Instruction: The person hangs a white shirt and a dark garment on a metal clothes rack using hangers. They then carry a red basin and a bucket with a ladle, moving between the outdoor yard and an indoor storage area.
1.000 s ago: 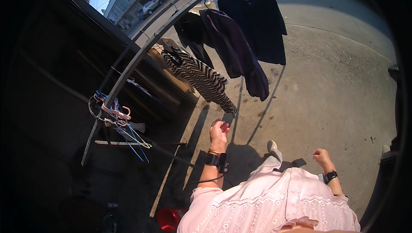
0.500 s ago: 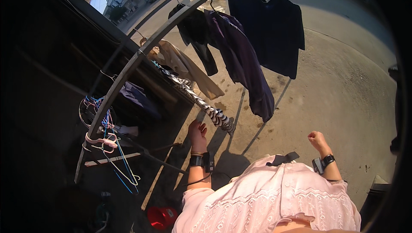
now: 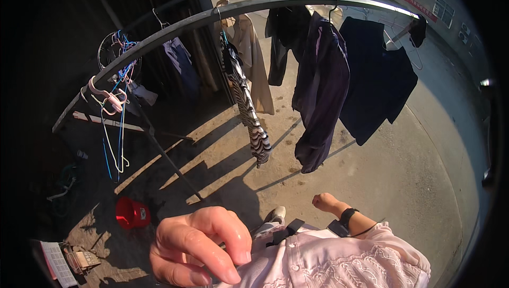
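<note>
My left hand (image 3: 199, 245) is raised close to the camera at the bottom centre. Its fingers are loosely bent and spread, with nothing seen in them. Lower right, beside the pink blouse I wear, my right hand (image 3: 326, 202) is curled into a fist; no object shows in it. Both hands are apart from the hanging clothes. From the metal rail (image 3: 254, 4) hang a black-and-white striped garment (image 3: 246, 102), a dark purple garment (image 3: 322, 92) and a navy top (image 3: 374, 76). A beige garment (image 3: 252, 60) and a black garment (image 3: 289, 28) hang farther back.
Empty hangers (image 3: 114, 102) hang at the rail's left end. A red bucket (image 3: 132, 214) stands on the ground at lower left. A slanting metal pole (image 3: 172, 163) reaches the ground nearby. A building (image 3: 435, 1) stands far right.
My left hand has risen from near the striped garment toward the camera. The view has turned, so the rail and clothes sit differently and the red bucket shows fully. My right hand remains a fist.
</note>
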Demonstrator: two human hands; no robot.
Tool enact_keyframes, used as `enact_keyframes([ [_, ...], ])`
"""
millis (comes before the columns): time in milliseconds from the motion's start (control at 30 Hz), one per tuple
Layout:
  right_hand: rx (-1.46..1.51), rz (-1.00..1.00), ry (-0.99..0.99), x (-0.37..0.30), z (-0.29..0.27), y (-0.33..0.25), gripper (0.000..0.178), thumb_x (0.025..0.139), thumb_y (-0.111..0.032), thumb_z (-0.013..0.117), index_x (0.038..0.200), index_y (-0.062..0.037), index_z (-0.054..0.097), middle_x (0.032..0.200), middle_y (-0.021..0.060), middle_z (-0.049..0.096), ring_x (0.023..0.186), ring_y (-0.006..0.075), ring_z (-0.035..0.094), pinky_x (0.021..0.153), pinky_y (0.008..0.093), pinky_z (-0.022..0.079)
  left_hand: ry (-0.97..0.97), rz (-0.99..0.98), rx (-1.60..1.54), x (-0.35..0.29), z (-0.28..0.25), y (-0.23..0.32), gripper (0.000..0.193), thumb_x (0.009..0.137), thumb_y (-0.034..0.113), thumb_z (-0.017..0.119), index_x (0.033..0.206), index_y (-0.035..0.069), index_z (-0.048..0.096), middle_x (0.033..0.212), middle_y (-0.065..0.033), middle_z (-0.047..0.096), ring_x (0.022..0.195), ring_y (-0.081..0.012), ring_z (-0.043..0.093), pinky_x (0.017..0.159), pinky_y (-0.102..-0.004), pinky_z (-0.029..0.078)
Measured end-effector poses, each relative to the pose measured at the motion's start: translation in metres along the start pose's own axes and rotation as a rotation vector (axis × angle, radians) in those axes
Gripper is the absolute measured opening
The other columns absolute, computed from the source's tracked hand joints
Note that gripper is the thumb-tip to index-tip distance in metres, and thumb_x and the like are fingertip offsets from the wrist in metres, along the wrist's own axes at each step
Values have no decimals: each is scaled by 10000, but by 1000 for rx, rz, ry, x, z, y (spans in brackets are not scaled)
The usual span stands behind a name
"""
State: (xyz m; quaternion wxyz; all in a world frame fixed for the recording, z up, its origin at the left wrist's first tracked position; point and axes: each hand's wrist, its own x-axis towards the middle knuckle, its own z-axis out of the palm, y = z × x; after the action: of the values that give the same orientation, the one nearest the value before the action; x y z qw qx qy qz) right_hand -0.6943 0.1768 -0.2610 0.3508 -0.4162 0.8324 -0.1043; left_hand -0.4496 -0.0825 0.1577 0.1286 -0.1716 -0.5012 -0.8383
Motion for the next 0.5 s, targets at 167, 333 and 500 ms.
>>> enact_keyframes([
  [167,-104,-180,-188,34,32,-49,200,777,-178,493,897,-104,635,868,121,641,844,286,604,726,366,478,135,350,-59,-25,77,-9,262,791,233,603,761,-27,610,893,-214,514,817,-290,525,710,-362,442],
  [333,-205,-309,-362,28,80,-94,179,775,-194,527,903,-126,633,865,103,645,835,273,611,733,355,482,416,907,-160,-80,120,-19,311,727,299,653,798,0,610,923,-249,488,835,-307,503,706,-346,448],
  [500,-418,-450,-394,46,101,-148,167,767,-212,550,892,-138,631,848,87,647,831,261,613,728,354,480,271,738,138,-185,114,36,350,754,394,628,794,47,647,904,-231,551,792,-285,538,662,-344,462],
])
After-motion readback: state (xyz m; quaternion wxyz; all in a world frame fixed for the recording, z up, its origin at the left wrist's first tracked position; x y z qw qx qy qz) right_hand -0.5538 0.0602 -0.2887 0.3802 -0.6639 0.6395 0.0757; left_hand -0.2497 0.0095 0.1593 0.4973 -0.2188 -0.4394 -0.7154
